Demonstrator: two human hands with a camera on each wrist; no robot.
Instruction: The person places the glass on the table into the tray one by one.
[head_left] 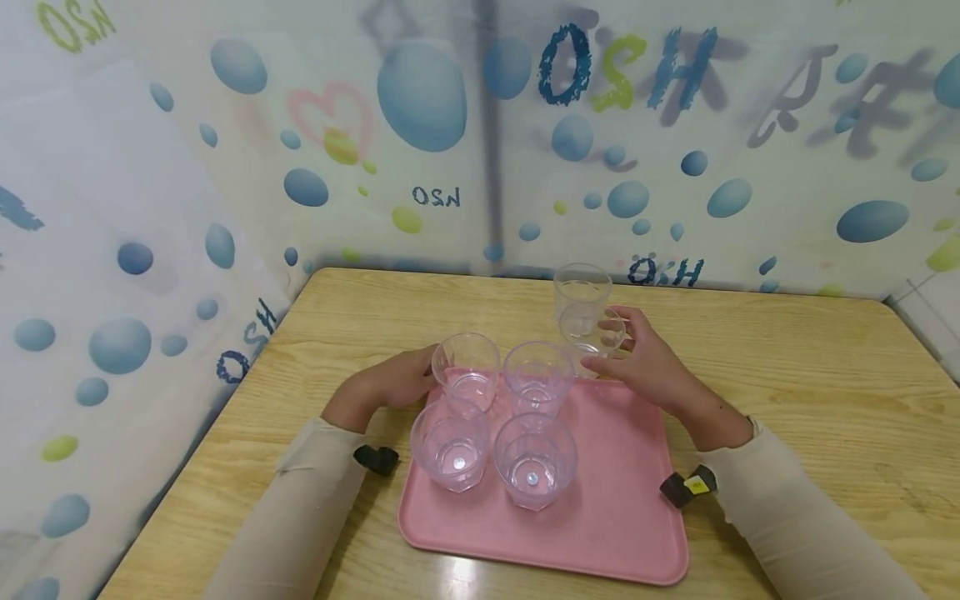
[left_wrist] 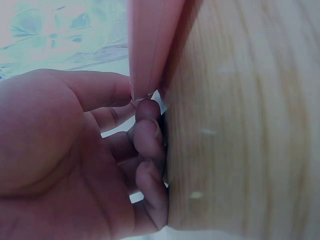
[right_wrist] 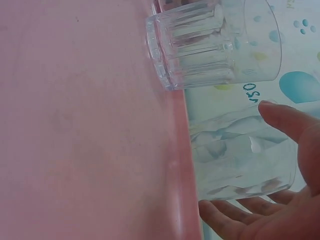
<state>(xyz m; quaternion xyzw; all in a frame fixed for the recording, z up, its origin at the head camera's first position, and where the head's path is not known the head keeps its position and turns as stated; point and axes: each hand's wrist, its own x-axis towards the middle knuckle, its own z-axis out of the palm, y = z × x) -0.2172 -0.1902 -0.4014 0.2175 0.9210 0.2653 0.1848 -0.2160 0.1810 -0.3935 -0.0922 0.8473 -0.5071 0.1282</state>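
A pink tray lies on the table with several clear plastic cups standing upright on it, among them a front cup. My left hand is at the tray's far left corner. In the left wrist view its thumb and curled fingers pinch the tray edge. Just past the tray's far edge my right hand holds a clear cup, thumb on one side and fingers on the other. The right wrist view shows that cup beside the tray rim.
Another clear cup stands behind the held one, near the table's back edge. The wooden table extends on both sides of the tray. A patterned curtain borders the back and left.
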